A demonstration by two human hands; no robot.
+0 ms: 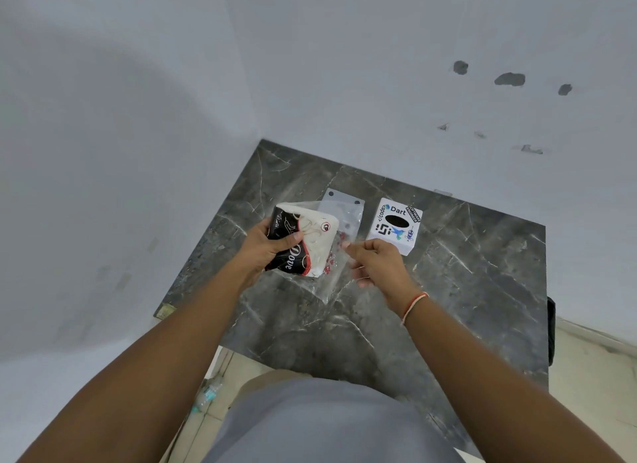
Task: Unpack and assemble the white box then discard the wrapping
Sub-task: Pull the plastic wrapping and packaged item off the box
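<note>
My left hand grips a black, red and cream packet with the word "Dove" on it, held above the dark marble table. The packet sits partly inside a clear plastic wrapping that trails down and to the right. My right hand is just right of the packet, its fingers pinched on the edge of that clear wrapping. A white box with stickers and a black oval hole on top stands on the table to the right of both hands, untouched.
The table stands in a corner between two pale walls. Its front edge is near my body. Tiled floor shows to the right, and a plastic bottle lies on the floor at the lower left.
</note>
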